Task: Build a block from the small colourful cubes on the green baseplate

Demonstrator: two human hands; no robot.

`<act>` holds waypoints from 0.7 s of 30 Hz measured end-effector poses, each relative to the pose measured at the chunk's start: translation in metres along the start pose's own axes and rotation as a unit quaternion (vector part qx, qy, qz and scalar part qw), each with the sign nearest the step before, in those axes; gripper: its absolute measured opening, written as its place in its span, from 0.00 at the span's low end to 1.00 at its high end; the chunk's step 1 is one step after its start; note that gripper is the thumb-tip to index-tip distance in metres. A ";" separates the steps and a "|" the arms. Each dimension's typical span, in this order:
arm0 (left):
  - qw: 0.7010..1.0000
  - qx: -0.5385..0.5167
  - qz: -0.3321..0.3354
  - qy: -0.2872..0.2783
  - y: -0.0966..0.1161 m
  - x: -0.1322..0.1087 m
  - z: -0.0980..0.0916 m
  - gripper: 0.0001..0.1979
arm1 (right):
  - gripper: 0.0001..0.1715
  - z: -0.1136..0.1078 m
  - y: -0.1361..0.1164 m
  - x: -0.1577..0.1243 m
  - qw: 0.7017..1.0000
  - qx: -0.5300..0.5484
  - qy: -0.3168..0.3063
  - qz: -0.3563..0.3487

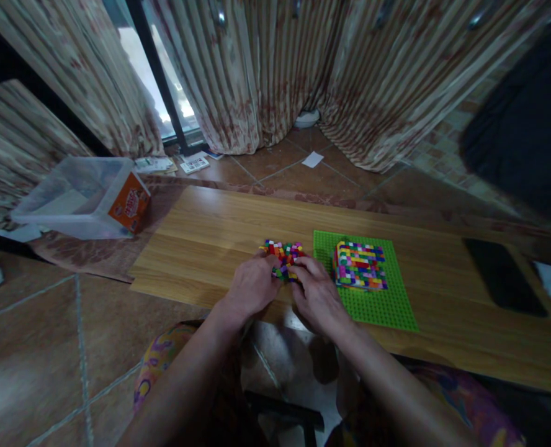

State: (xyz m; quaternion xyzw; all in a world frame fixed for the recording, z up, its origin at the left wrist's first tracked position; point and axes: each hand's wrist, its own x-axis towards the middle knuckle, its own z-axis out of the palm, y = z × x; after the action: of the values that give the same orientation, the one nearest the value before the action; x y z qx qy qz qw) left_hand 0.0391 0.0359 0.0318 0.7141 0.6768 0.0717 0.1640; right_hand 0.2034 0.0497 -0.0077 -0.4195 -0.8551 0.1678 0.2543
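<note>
My one camera sits on my head, facing forward and down: my hands lie near, just below centre, the bench runs across beneath me, and the wide view reaches the curtains beyond.

On my monitor I have the brick block on the baseplate right of centre, toy bricks mid-frame, storage bin left.

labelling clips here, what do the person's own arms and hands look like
The left hand and right hand are bare, with no gloves. The forearms show no sleeves, watch or bracelet; rings are too small to tell. Patterned clothing, yellowish with purple, shows at the legs.
</note>
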 end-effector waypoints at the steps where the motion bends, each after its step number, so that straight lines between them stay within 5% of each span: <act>1: 1.000 0.002 -0.001 -0.002 0.000 0.000 0.000 0.09 | 0.18 0.001 0.000 0.000 1.000 -0.001 0.004 0.003; 21: 0.994 -0.103 0.025 0.040 -0.011 0.006 -0.005 0.05 | 0.17 -0.004 0.003 0.001 1.000 0.015 -0.009 0.016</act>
State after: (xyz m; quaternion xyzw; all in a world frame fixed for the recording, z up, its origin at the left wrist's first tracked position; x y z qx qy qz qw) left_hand 0.0276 0.0428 0.0322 0.7065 0.6538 0.1735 0.2081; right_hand 0.2069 0.0527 -0.0053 -0.4275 -0.8482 0.1879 0.2500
